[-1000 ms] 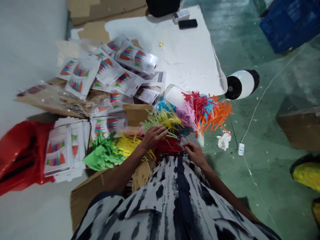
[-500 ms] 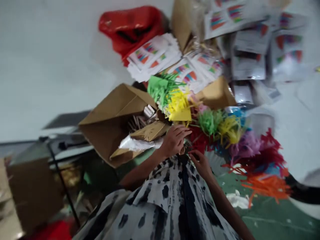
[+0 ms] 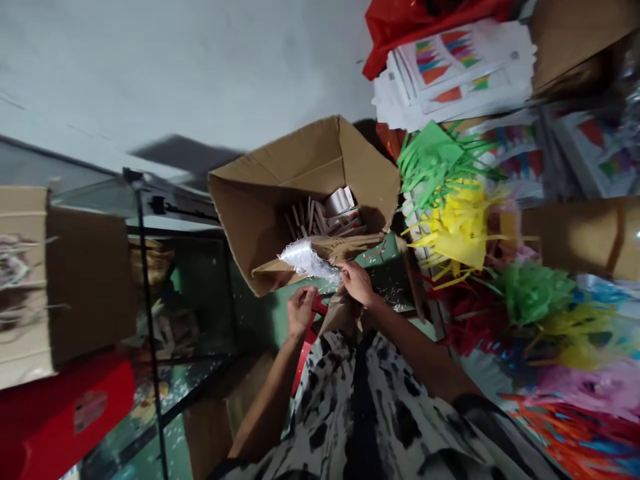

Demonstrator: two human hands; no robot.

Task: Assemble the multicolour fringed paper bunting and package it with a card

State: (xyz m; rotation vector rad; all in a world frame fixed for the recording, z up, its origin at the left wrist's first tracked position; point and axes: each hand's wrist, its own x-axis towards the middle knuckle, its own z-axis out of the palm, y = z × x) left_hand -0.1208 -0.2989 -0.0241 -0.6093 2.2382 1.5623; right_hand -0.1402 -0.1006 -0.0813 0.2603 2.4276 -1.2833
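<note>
My left hand [image 3: 300, 309] is closed in a loose fist just below a crumpled white plastic wrapper [image 3: 306, 258]. My right hand [image 3: 356, 281] pinches the wrapper's right end. Both hands sit at the near flap of an open cardboard box [image 3: 260, 200] that holds sticks and small packs. Whether the left fingers grip the wrapper is hidden.
Fringed paper bundles in green [image 3: 430, 157], yellow [image 3: 460, 227], pink and orange lie to the right. Stacks of printed packets [image 3: 450, 67] and a red bag [image 3: 400, 23] lie beyond. A black metal frame [image 3: 145, 280] and cardboard boxes [image 3: 60, 280] stand at left.
My view has swung left from the fringed paper to the open box. Both hands left the paper bundles and came to the white wrapper at the box flap.
</note>
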